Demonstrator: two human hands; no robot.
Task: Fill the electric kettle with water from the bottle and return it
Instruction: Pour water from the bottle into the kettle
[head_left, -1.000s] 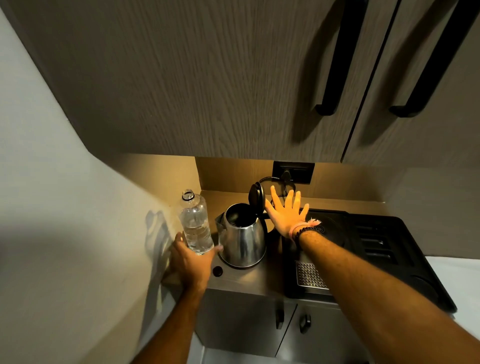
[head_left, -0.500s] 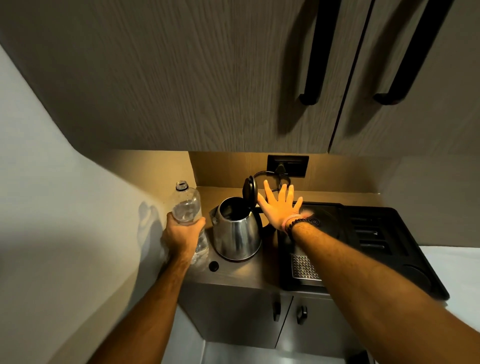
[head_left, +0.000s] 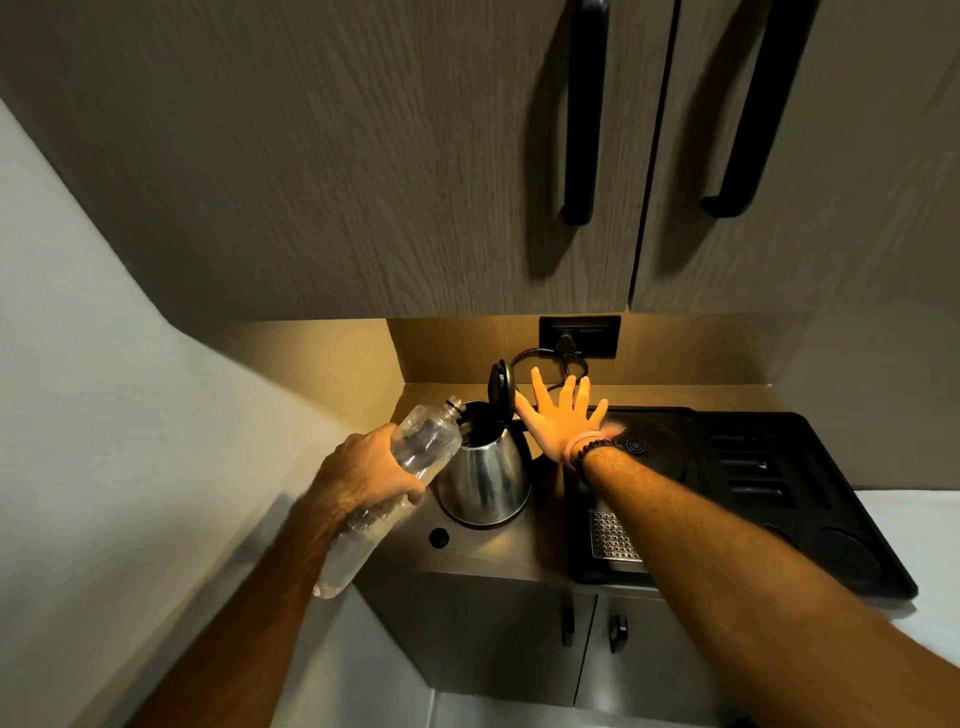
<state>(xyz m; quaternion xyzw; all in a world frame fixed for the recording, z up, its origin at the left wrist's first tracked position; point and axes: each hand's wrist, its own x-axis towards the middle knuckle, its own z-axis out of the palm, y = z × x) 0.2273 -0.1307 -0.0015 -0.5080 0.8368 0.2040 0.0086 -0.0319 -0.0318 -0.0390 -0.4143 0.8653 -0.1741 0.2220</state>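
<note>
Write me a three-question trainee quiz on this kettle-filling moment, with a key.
1. True or false: the kettle has its lid shut.
2. Which hand holds the bottle? A) left hand B) right hand C) neither
3. Fill in: the bottle's neck is tipped toward the kettle's ____.

Key
1. False: the lid stands open, hinged up at the back.
2. A: the left hand has its grip round the bottle's middle, while the right hand is spread flat and open beside the lid.
3. Opening: the bottle's mouth is at the kettle's rim. Whether water is flowing cannot be told.
</note>
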